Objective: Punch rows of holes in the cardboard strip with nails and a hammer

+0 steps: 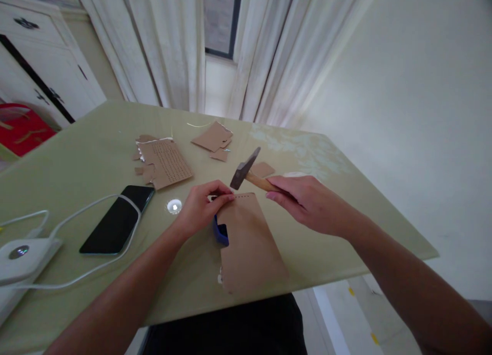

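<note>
My right hand (302,201) is wrapped round the wooden handle of a hammer (241,173), whose dark metal head hangs just above my left fingertips. With thumb and forefinger pinched together, my left hand (203,203) rests at the far left corner of a brown cardboard piece (251,242). Whatever sits in that pinch is too small to make out. A row of small holes runs along the cardboard's far edge, beside my fingertips. Partly covered by the cardboard, a blue object (220,233) shows at its left side, under a notch.
Left of my arm lie a black phone (118,220), a white cable (132,237) and a white power strip (26,257). Farther back are a cardboard piece full of holes (167,162), cardboard scraps (213,136) and another piece (263,169). The table's (326,252) near edge is close to me.
</note>
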`<state>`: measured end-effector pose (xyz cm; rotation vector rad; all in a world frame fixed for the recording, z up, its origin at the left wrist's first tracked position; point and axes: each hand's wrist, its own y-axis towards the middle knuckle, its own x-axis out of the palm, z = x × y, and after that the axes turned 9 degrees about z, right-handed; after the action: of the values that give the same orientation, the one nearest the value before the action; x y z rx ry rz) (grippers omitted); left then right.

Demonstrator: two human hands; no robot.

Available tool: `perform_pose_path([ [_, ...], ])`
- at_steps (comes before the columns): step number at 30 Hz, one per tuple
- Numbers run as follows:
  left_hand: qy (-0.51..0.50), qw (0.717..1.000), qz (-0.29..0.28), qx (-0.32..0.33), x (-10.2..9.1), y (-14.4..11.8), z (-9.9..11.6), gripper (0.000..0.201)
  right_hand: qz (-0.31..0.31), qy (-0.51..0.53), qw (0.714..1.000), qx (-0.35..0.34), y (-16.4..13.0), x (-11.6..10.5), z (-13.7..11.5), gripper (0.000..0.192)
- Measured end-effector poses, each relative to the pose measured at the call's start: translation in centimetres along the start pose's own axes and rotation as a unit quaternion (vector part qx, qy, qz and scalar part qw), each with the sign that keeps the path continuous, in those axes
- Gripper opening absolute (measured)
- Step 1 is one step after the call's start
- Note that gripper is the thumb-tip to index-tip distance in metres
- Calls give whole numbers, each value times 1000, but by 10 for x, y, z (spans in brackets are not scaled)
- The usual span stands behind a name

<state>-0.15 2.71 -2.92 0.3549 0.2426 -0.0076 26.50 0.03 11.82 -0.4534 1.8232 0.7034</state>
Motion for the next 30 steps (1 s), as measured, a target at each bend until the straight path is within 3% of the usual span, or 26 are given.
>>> perform_pose_path([
  [3, -5, 1000, -4, -3, 0, 1, -1, 23, 39, 29, 998, 33, 1, -1, -2, 29],
  [8, 8, 1000, -22, 4, -1, 2, 3, 21, -40, 13, 999, 15, 1, 10, -5, 29],
  [14, -9, 999, -35, -10, -3, 3, 3, 24, 64, 30, 997, 29, 2, -7, -8, 32],
  [18, 17, 998, -60, 5, -5, 3, 1, 35, 80, 33, 996, 37, 0, -17, -9, 31],
  [21, 43, 997, -71, 6, -5, 3, 1, 38, 69, 32, 996, 41, -4, -7, -8, 31],
  [26, 18, 996, -87, -11, -3, 2, 1, 38, -10, 23, 999, 26, -9, 21, -5, 24],
  [30, 30, 996, -77, -15, -3, 2, 2, 40, 19, 17, 999, 31, -8, 17, -3, 27],
])
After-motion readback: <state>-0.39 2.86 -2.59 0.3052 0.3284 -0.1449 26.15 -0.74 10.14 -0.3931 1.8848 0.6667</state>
